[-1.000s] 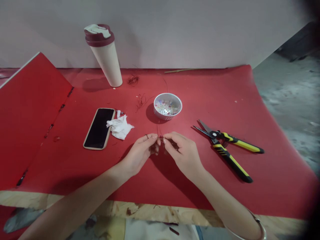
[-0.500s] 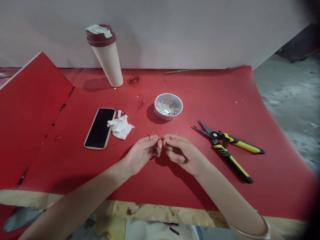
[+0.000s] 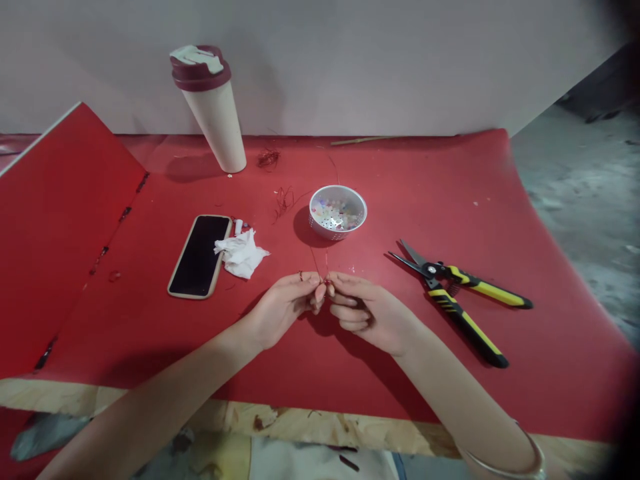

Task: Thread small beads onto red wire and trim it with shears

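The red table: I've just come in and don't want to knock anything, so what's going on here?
A person's left hand and right hand are close together over the red table, fingers pinching a dark red piece, too small to make out clearly, with thin strands extending from it. Just beyond is a perforated bowl of small coloured bits. Open shears lie to the right, untouched; a phone and crumpled tissue lie to the left.

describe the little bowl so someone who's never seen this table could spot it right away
On the red tabletop, look just beyond the left hand and right hand. There sits a small, round bowl, silvery with holes in its wall and pale, multicoloured bits inside. Unlike the tall cup to its left, it is low and open-topped.
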A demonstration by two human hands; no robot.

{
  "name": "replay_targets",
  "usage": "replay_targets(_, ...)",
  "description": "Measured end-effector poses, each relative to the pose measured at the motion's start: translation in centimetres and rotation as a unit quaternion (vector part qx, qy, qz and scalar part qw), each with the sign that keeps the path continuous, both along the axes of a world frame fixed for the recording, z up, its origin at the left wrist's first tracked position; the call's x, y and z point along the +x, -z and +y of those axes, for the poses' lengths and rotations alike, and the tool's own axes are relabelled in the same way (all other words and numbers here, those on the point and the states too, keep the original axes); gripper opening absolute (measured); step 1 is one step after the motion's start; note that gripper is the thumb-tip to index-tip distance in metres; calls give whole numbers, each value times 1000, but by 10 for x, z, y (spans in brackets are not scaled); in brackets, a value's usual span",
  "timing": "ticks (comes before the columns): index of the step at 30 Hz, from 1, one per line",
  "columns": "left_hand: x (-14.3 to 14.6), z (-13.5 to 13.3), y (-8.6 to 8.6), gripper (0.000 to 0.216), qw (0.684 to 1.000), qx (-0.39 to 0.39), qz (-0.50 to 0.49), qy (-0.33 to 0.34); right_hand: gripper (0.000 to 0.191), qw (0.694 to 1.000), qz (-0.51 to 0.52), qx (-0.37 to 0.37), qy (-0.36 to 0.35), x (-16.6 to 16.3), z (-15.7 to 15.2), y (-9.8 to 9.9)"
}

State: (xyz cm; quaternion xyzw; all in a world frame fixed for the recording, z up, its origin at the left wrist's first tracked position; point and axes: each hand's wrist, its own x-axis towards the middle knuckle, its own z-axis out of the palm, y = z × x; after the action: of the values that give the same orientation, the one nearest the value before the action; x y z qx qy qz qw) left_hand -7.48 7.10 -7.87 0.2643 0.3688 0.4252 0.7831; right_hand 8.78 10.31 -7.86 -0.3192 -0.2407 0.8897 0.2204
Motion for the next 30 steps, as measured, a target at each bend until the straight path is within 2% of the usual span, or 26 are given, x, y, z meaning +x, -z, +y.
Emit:
replay_targets(8, 1, 0, 0, 24, 1000, -1, 27, -10, 19, 999, -18, 26, 13, -2, -3, 0)
replay_targets(16, 5, 1, -3, 25, 998, -14, 44, -47, 16, 1000, -26, 12, 11, -4, -6, -4)
replay_targets(21, 4, 2, -2, 24, 998, -16, 38, -44, 14, 1000, 1, -11, 21, -5, -4, -1)
replay_targets(30, 4, 1, 1, 25, 998, 3, 56, -33, 14, 999, 10, 4, 38, -7, -5, 2)
